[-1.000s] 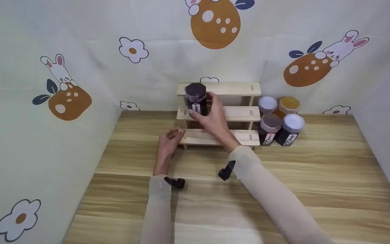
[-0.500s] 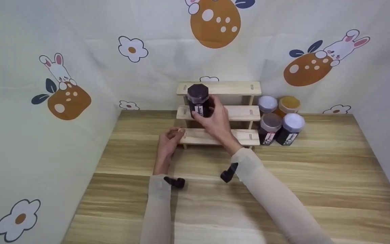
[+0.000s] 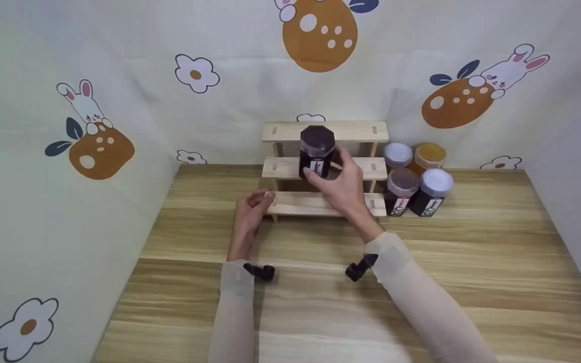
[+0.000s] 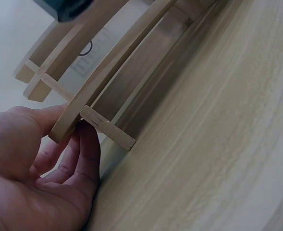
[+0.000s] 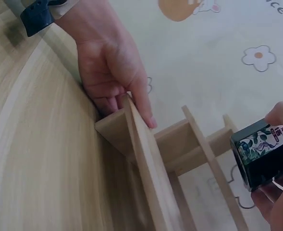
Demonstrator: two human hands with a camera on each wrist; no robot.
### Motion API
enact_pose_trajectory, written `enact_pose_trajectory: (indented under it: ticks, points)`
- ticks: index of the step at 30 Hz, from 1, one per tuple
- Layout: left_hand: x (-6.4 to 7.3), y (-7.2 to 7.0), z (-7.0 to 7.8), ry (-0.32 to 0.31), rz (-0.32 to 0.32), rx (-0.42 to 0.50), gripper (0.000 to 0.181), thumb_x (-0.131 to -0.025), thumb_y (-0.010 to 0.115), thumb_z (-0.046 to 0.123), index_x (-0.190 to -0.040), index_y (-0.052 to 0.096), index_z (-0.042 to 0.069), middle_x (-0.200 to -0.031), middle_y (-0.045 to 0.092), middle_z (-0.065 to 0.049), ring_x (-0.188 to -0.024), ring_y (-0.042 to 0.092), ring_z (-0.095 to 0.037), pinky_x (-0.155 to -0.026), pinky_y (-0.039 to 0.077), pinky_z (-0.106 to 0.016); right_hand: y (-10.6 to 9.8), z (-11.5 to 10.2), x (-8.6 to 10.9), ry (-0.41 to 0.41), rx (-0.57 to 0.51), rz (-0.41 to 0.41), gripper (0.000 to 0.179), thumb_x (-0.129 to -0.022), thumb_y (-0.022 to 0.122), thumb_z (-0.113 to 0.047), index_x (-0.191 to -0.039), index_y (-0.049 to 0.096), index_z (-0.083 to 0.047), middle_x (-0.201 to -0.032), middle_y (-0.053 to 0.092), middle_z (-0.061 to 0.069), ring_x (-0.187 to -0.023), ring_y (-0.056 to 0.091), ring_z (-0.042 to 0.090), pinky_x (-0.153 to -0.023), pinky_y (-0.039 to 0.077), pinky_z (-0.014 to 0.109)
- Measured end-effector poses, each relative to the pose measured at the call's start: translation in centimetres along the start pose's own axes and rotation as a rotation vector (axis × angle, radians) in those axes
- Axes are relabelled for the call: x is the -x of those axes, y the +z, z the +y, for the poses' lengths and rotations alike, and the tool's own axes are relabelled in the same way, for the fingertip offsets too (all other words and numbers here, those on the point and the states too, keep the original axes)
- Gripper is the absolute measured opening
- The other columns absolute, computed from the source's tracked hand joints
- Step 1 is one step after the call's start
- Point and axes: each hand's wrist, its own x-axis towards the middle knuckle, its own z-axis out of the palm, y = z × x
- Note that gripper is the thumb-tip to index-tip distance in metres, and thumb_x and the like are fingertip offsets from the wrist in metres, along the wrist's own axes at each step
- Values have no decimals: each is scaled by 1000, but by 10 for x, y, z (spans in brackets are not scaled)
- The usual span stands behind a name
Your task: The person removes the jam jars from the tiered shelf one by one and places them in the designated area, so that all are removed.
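My right hand (image 3: 345,184) grips a dark jar (image 3: 316,151) with an eight-sided lid and a white label. It overlaps the middle step of the three-step wooden rack (image 3: 321,202) in the head view. In the right wrist view the same jar (image 5: 261,154) is tilted at the right, showing a leafy printed side, thumb on one face and fingers on the other. My left hand (image 3: 251,214) pinches the left end of the rack's lowest step. The left wrist view shows its thumb over that board's end (image 4: 62,127) and curled fingers below.
Right of the rack stand several jars: a white-lidded one (image 3: 398,154), a yellow one (image 3: 430,155), a brown-lidded one (image 3: 401,191) and a dark one with a white lid (image 3: 431,192). A printed cloth (image 3: 240,101) rises behind the wood-grain table (image 3: 487,242).
My right hand has carried the dark jar to the right and slightly down, from the left end of the rack toward its middle. My left hand stays on the lowest step.
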Motion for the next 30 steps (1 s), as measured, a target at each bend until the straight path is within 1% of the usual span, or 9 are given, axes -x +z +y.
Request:
enact_pose_trajectory:
  ticks: [6, 12, 14, 15, 18, 20, 22, 26, 30]
  points:
    - [-1, -1, 2, -17, 10, 0, 35, -97, 84, 27, -123, 73, 5, -110, 79, -9, -95, 71, -14, -81, 56, -23, -25, 1, 4, -31, -86, 60, 71, -81, 97, -35, -140, 64, -14, -134, 72, 9, -125, 69, 24, -109, 57, 44]
    - [0, 0, 0, -11, 16, -7, 37, -97, 84, 29, -123, 74, 5, -109, 77, -7, -94, 68, -11, -80, 54, -22, -59, 5, 11, -49, -66, 131, 70, -82, 97, -29, -142, 64, -12, -135, 71, 7, -126, 69, 22, -108, 58, 40]
    - [1, 0, -1, -4, 14, -3, 37, -97, 84, 29, -123, 74, 5, -106, 77, -6, -92, 67, -11, -78, 53, -22, -72, 8, 13, -54, -72, 157, 68, -83, 96, -25, -141, 64, -10, -133, 71, 7, -123, 69, 20, -107, 59, 37]
    - [1, 0, -1, -2, 14, 0, 36, -97, 84, 28, -123, 74, 5, -104, 77, -6, -91, 67, -11, -77, 53, -22, -79, 10, 13, -63, -71, 171, 67, -82, 96, -24, -140, 64, -10, -132, 71, 7, -122, 70, 20, -106, 58, 37]
    - [1, 0, -1, -5, 17, -2, 36, -97, 85, 28, -122, 74, 5, -102, 76, -3, -89, 66, -11, -75, 53, -22, -99, 16, 14, -55, -59, 211, 65, -82, 95, -21, -138, 65, -9, -128, 71, 6, -118, 69, 17, -106, 56, 35]
    - [0, 1, -1, 3, 17, 2, 34, -97, 84, 26, -122, 75, 5, -101, 77, -4, -89, 67, -11, -75, 53, -22, -112, 19, 15, -39, -59, 231, 65, -82, 95, -18, -139, 64, -11, -128, 71, 6, -118, 68, 17, -107, 54, 36]
    - [0, 1, -1, 4, 16, -2, 34, -97, 85, 26, -122, 76, 6, -102, 77, -3, -90, 67, -11, -75, 53, -22, -126, 22, 17, -13, -42, 259, 65, -82, 95, -19, -139, 65, -14, -128, 71, 5, -119, 68, 16, -106, 55, 34]
    - [0, 2, -2, 7, 18, 10, 32, -97, 85, 25, -120, 76, 5, -103, 78, -2, -91, 67, -10, -75, 53, -21, -150, 29, 18, 13, -95, 309, 65, -82, 95, -15, -140, 66, -17, -131, 72, 7, -122, 70, 18, -104, 58, 31]
    - [0, 2, -3, 8, 25, 20, 32, -96, 85, 24, -120, 75, 4, -102, 77, -2, -89, 67, -10, -75, 53, -20, -172, 35, 18, 29, -133, 365, 65, -82, 95, -14, -141, 67, -17, -132, 71, 9, -124, 69, 21, -105, 57, 28]
